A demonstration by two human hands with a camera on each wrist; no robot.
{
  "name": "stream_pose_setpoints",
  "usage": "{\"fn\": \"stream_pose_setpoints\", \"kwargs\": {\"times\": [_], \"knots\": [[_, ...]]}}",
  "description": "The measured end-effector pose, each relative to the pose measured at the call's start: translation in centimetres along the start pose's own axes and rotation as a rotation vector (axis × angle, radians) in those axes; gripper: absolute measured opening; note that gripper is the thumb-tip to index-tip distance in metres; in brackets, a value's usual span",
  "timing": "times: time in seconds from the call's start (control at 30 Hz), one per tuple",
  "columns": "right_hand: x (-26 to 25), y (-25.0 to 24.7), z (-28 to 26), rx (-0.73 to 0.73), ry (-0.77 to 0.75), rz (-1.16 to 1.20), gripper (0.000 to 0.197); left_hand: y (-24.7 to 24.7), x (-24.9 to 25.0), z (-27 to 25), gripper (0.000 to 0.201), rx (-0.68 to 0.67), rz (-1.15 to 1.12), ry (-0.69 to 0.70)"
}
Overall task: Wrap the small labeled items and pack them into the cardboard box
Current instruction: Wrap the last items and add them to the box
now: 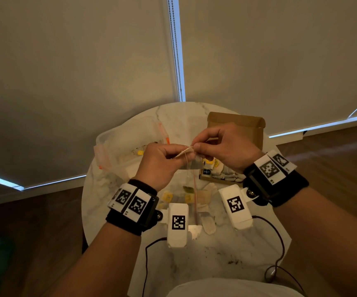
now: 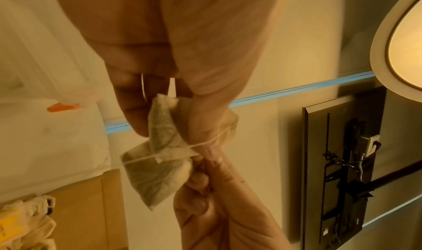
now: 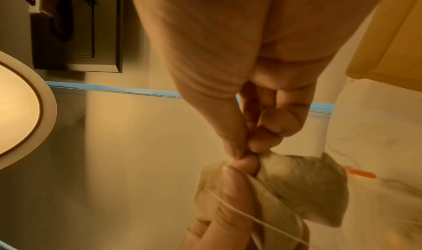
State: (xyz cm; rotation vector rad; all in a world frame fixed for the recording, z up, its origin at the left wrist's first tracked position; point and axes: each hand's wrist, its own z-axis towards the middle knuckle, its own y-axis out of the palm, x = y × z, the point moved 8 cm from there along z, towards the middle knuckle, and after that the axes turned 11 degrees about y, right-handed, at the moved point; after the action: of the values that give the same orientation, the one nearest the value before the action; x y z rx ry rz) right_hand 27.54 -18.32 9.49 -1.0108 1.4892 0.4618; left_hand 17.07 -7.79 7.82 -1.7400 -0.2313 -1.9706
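Pale, crumpled paper forms the tea bag (image 2: pixel 157 165), crossed by 1 thin string (image 2: pixel 200 143); it is pinched by the left hand (image 1: pixel 162 161) and right hand (image 1: pixel 224 146) above the marble table (image 1: pixel 222 262). Packed bags fill the cardboard box (image 1: pixel 252 133) at 2 o'clock.

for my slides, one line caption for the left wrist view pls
Both hands pinch a tea bag while its string is wound around it.

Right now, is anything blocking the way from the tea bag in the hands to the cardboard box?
Nothing visible blocks it. Both hands hold the tea bag above the table, and the cardboard box lies open just beyond the right hand.
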Motion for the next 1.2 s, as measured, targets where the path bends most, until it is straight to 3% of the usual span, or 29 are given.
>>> {"fn": "stream_pose_setpoints", "kwargs": {"times": [0.2,0.37,0.47,0.67,0.93,1.1,1.2], "knots": [[-0.2,-0.3,0.3,0.038,-0.063,0.01,0.005,0.5,0.6,0.1,0.021,-0.033,-0.042,0.028],[-1.3,0.1,-0.6,0.078,-0.246,-0.106,0.02,-0.1,0.3,0.4,0.019,0.038,0.001,0.015],[-1.3,0.5,-0.6,0.082,-0.296,-0.108,0.015,-0.1,0.7,0.4,0.023,0.037,0.048,0.039],[-0.9,-0.9,-0.5,0.163,-0.245,-0.101,0.003,-1.1,0.9,0.1,0.031,0.007,0.09,0.109],[-0.8,-0.9,0.0,0.132,-0.213,-0.027,0.003,-0.7,3.5,1.1,0.005,0.049,0.234,0.339],[2.4,0.0,0.1,0.025,-0.086,0.133,0.032,-1.1,3.6,1.9,0.011,0.048,0.191,0.307],[5.4,1.7,0.2,-0.061,0.031,0.068,0.025,-1.3,3.3,2.2,0.016,0.086,0.079,0.234]]}}
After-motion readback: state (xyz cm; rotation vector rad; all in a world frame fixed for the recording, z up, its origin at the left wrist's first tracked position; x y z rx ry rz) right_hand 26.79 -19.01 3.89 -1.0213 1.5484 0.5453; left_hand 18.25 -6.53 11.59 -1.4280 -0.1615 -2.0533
